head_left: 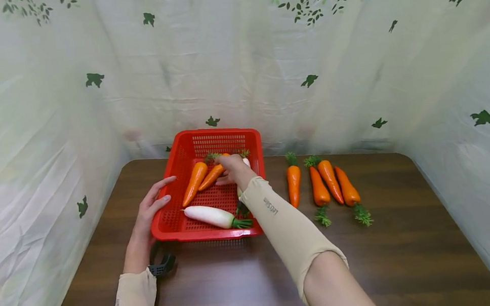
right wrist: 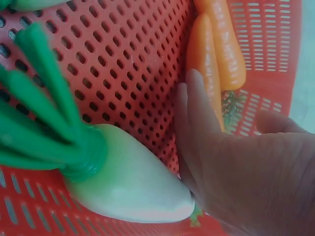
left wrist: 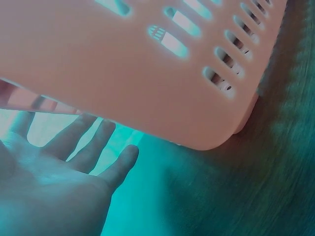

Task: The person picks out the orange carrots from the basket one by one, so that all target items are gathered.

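Observation:
My left hand [head_left: 145, 219] is at the left rim of a red plastic basket [head_left: 209, 235], fingers extended along its side; the left wrist view shows the fingers [left wrist: 118, 167] straight beside the wall. Inside the basket my right hand [head_left: 234, 170] reaches over a carrot [head_left: 211, 176], its upper end partly hidden. In the right wrist view the fingers lie straight along this carrot [right wrist: 203, 54], the thumb apart from it. Another carrot [head_left: 194, 183] lies to its left. A white radish [head_left: 209, 215] lies along the near side; a second radish [right wrist: 133, 177] is mostly under my right forearm.
On the brown wooden table [head_left: 404, 251], right of the basket, lie several carrots: one alone [head_left: 294, 185] and a close group [head_left: 330, 181]. A pale leaf-printed curtain [head_left: 235, 72] hangs behind and at both sides.

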### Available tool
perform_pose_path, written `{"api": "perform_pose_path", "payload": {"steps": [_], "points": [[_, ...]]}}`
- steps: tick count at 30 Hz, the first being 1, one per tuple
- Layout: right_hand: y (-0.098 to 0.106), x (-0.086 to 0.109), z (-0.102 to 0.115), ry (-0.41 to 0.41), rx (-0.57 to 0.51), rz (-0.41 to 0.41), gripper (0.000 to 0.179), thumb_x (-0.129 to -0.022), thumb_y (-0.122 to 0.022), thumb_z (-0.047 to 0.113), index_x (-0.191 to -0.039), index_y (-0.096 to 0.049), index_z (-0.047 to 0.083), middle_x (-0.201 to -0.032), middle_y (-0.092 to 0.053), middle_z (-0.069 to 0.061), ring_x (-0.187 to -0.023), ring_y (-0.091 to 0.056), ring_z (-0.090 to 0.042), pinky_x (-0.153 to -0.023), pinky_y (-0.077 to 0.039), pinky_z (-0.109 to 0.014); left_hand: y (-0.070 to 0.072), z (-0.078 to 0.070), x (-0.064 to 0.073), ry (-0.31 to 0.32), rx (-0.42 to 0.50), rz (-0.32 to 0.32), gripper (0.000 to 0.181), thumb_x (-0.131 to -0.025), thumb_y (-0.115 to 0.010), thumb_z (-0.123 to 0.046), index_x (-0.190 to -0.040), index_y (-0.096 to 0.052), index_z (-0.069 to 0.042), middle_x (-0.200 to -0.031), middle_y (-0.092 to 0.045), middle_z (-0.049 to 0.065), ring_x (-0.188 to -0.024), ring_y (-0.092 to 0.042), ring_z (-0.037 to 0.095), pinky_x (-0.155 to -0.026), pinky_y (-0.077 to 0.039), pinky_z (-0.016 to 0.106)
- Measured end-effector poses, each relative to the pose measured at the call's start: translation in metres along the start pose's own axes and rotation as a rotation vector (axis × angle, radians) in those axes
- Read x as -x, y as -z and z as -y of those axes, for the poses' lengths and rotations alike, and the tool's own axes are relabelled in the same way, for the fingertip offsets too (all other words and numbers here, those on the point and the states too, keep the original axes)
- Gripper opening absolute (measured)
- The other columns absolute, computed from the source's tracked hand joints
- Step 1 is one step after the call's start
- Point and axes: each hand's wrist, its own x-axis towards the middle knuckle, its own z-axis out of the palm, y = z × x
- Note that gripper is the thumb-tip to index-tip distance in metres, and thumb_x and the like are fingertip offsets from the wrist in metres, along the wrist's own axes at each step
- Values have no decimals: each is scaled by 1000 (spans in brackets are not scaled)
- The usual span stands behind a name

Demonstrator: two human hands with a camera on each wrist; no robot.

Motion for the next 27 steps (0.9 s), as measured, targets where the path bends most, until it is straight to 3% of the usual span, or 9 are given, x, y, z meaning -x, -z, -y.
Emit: {"api": "perform_pose_path", "payload": {"steps": [5, 11, 17, 22, 27], "points": [[-3, -3, -2, -47, -34, 5, 61, -106, -60, 16, -160, -37, 1, -157, -44, -34, -140, -53, -49, -115, -50, -52, 0, 0, 0, 1, 20, 6, 51, -110, -47, -16, -160, -41, -14, -163, -31, 20, -138, -49, 36, -98, -61, 36], [-11, -17, -11, -105, -12, -21, 37, -103, -65, 20, -135, -59, 2, -133, -64, -24, -119, -68, -40, -104, -58, -51, 2, 0, 1, 2, -1, -2, 51, -109, -48, -17, -160, -42, -15, -163, -31, 21, -140, -48, 36, -98, -60, 35], [-17, -9, -16, 17, 124, 52, 52, -102, -66, 14, -148, -49, -4, -143, -60, -31, -131, -62, -45, -109, -54, -55, 2, 0, 2, -9, -7, -5, 51, -109, -48, -17, -160, -42, -15, -163, -32, 19, -141, -46, 37, -98, -60, 35], [-24, -11, -19, 82, 250, -35, 52, -98, -71, 7, -143, -51, -9, -132, -67, -32, -122, -68, -45, -99, -60, -55, 1, 2, 1, -9, -1, 2, 52, -109, -48, -17, -160, -41, -14, -162, -34, 18, -140, -47, 36, -100, -60, 35], [-30, -14, -21, 110, 277, -123, 44, -94, -76, 5, -132, -59, -11, -120, -73, -30, -110, -74, -43, -94, -62, -52, 2, 1, 0, -12, -9, -2, 51, -108, -50, -18, -159, -42, -15, -163, -33, 19, -142, -44, 39, -99, -60, 35]]}}
